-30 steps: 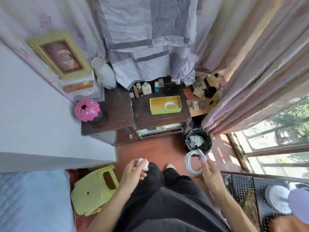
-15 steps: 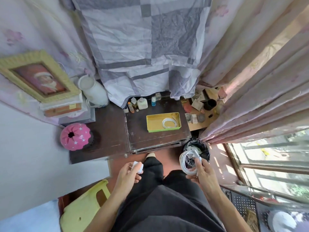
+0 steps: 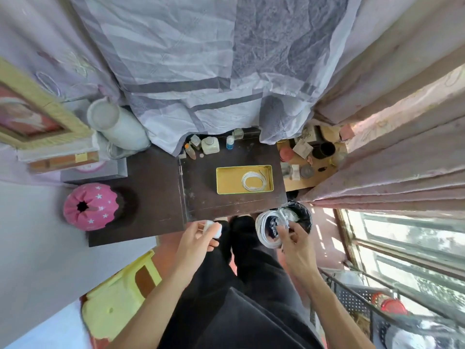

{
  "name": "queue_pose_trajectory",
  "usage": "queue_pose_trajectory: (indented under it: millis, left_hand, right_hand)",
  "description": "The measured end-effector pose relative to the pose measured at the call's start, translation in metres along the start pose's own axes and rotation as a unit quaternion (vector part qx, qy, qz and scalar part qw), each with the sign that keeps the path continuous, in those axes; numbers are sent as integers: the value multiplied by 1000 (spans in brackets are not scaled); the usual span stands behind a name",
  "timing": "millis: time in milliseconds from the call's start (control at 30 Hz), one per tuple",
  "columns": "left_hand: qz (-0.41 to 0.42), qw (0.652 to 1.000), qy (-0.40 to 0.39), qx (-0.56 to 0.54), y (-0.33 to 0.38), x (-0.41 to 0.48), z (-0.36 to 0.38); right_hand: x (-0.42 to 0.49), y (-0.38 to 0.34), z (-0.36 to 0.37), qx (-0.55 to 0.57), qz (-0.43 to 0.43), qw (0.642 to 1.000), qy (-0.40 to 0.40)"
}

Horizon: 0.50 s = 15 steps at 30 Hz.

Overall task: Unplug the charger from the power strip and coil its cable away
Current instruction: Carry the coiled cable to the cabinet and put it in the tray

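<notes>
wht coiled cable (image 3: 267, 230), yellow tray (image 3: 221, 180), pink star-dotted ball (image 3: 90, 206)

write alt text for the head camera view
A person's left hand holds a small white charger block and the right hand a coiled white cable, before a dark wooden desk bearing a yellow rectangular tin with another white cable inside.

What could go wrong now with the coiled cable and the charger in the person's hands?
1. The right hand pinches the coiled cable just above the open trash bin; a weak grip could drop it in, or let the loops spring apart.
2. The yellow tray already holds another cable; placed there, the two might tangle.
</notes>
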<state>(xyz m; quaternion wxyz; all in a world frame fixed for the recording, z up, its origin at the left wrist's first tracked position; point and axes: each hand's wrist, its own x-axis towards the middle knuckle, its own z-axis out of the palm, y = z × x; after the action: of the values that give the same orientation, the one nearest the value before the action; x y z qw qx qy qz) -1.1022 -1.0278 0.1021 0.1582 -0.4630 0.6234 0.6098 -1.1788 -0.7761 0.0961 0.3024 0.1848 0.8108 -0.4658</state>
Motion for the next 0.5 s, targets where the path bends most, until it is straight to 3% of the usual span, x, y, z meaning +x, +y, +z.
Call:
queue_pose_trajectory:
  millis: [300, 500]
  left_hand:
    - [-8, 998, 47, -51, -4, 59, 33]
    - [-18, 998, 29, -52, -18, 110, 50]
  right_hand:
    - [174, -18, 52, -87, 22, 996, 29]
    - [261, -3, 91, -137, 38, 989, 31]
